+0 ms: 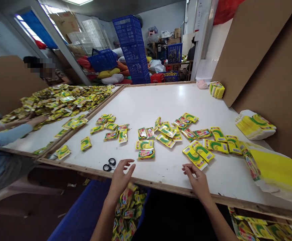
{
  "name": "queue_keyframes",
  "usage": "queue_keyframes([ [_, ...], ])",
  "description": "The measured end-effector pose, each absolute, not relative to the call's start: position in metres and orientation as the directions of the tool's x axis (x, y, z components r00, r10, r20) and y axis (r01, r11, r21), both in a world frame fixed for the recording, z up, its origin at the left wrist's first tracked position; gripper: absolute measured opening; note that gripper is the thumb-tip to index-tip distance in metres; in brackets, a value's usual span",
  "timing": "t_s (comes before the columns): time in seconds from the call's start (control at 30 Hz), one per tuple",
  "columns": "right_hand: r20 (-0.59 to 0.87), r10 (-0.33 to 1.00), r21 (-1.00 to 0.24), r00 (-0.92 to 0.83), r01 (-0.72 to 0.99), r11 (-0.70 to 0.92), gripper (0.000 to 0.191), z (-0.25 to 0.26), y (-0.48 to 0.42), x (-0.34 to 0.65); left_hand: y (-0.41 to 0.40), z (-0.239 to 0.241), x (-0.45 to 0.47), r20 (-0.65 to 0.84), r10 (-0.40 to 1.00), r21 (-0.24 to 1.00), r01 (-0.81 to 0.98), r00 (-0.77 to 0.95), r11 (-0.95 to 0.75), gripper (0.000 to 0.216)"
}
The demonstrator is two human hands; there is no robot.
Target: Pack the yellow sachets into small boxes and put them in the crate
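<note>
My left hand (122, 174) is over the table's front edge, its thumb and fingers spread with nothing between them. Just below it, a blurred yellow packet (131, 186) is above the blue crate (79, 209), which holds many similar packets. My right hand (196, 179) hovers at the front of the white table (166, 174), fingers loosely curled and no object visible in them. Closest to it lie two yellow-green packets (195, 156), side by side. Another pair of packets (146, 153) lies beyond my left hand. Black-handled scissors (107, 167) rest to its left.
Loose packets (166, 134) are scattered across the table. Stacked flat yellow cards (255, 124) and a larger fanned stack (276, 167) lie at the right. Left, a person's sleeve (10, 135) reaches toward a packet heap (67, 98). A wooden rim (161, 185) edges the table.
</note>
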State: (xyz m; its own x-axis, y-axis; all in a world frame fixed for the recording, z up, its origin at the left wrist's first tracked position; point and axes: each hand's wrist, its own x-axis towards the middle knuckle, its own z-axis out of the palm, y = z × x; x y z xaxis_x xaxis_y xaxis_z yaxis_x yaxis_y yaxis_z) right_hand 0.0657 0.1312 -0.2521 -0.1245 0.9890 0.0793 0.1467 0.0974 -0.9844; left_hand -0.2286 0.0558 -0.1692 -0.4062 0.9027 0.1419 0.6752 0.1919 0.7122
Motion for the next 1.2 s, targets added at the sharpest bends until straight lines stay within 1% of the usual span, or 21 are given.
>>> queue_keyframes([
  [0.07, 0.082, 0.985, -0.984, -0.149, 0.147, 0.104, 0.032, -0.252, 0.131, 0.062, 0.072, -0.187, -0.232, 0.154, 0.861, 0.640, 0.713, -0.484, 0.287, 0.035],
  [0.13, 0.091, 0.985, -0.984, -0.149, 0.140, 0.112, 0.032, -0.254, 0.131, 0.060, 0.092, -0.206, -0.227, 0.133, 0.829, 0.563, 0.730, -0.543, 0.387, 0.038],
  [0.2, 0.100, 0.986, -0.983, -0.133, 0.138, 0.118, 0.032, -0.256, 0.130, 0.061, 0.108, -0.221, -0.220, 0.107, 0.805, 0.512, 0.726, -0.583, 0.458, 0.034],
  [0.23, 0.103, 0.987, -0.983, -0.124, 0.140, 0.121, 0.032, -0.257, 0.130, 0.061, 0.113, -0.226, -0.215, 0.102, 0.800, 0.515, 0.720, -0.591, 0.465, 0.029],
  [0.27, 0.108, 0.987, -0.982, -0.116, 0.144, 0.124, 0.032, -0.258, 0.130, 0.062, 0.116, -0.227, -0.211, 0.114, 0.804, 0.539, 0.716, -0.584, 0.444, 0.024],
  [0.33, 0.135, 0.985, -0.974, -0.103, 0.168, 0.151, 0.030, -0.257, 0.130, 0.063, 0.117, -0.223, -0.200, 0.197, 0.829, 0.609, 0.728, -0.523, 0.314, 0.016],
  [0.43, 0.246, 0.963, -0.942, -0.114, 0.204, 0.265, 0.026, -0.253, 0.130, 0.059, 0.112, -0.201, -0.179, 0.342, 0.885, 0.680, 0.734, -0.316, -0.001, 0.010],
  [0.5, 0.324, 0.937, -0.918, -0.130, 0.195, 0.345, 0.025, -0.249, 0.131, 0.054, 0.108, -0.185, -0.162, 0.344, 0.931, 0.718, 0.673, -0.119, -0.179, 0.008],
  [0.57, 0.352, 0.925, -0.916, -0.146, 0.147, 0.372, 0.028, -0.246, 0.131, 0.049, 0.108, -0.177, -0.144, 0.288, 0.956, 0.774, 0.575, 0.056, -0.267, 0.009],
  [0.6, 0.346, 0.926, -0.924, -0.153, 0.115, 0.364, 0.029, -0.246, 0.131, 0.047, 0.108, -0.177, -0.136, 0.257, 0.961, 0.808, 0.522, 0.105, -0.273, 0.009],
  [0.63, 0.328, 0.931, -0.936, -0.160, 0.081, 0.343, 0.029, -0.246, 0.131, 0.045, 0.109, -0.180, -0.128, 0.232, 0.966, 0.848, 0.462, 0.113, -0.258, 0.008],
  [0.67, 0.302, 0.939, -0.948, -0.165, 0.049, 0.313, 0.029, -0.247, 0.130, 0.044, 0.110, -0.185, -0.122, 0.213, 0.973, 0.892, 0.389, 0.083, -0.229, 0.009],
  [0.73, 0.241, 0.955, -0.970, -0.171, 0.001, 0.244, 0.031, -0.250, 0.127, 0.045, 0.112, -0.202, -0.110, 0.168, 0.985, 0.966, 0.202, -0.028, -0.159, 0.022],
  [0.8, 0.187, 0.964, -0.982, -0.191, -0.012, 0.188, 0.034, -0.253, 0.125, 0.049, 0.113, -0.219, -0.103, 0.113, 0.988, 0.993, 0.031, -0.109, -0.110, 0.036],
  [0.83, 0.166, 0.964, -0.986, -0.207, -0.006, 0.168, 0.035, -0.253, 0.125, 0.052, 0.112, -0.225, -0.100, 0.090, 0.989, 0.995, -0.018, -0.118, -0.093, 0.037],
  [0.87, 0.151, 0.963, -0.988, -0.225, 0.007, 0.156, 0.035, -0.253, 0.125, 0.055, 0.112, -0.230, -0.099, 0.073, 0.991, 0.996, -0.040, -0.111, -0.078, 0.036],
  [0.93, 0.145, 0.953, -0.986, -0.265, 0.047, 0.163, 0.034, -0.251, 0.128, 0.062, 0.111, -0.234, -0.097, 0.045, 0.997, 0.999, -0.023, -0.068, -0.047, 0.030],
  [1.07, 0.207, 0.920, -0.955, -0.333, 0.134, 0.263, 0.021, -0.243, 0.139, 0.072, 0.114, -0.229, -0.095, 0.039, 0.999, 0.998, 0.050, 0.002, -0.039, 0.019],
  [1.2, 0.308, 0.919, -0.908, -0.247, 0.210, 0.361, 0.020, -0.239, 0.148, 0.071, 0.119, -0.226, -0.085, 0.125, 0.991, 0.991, 0.050, -0.042, -0.123, 0.012],
])
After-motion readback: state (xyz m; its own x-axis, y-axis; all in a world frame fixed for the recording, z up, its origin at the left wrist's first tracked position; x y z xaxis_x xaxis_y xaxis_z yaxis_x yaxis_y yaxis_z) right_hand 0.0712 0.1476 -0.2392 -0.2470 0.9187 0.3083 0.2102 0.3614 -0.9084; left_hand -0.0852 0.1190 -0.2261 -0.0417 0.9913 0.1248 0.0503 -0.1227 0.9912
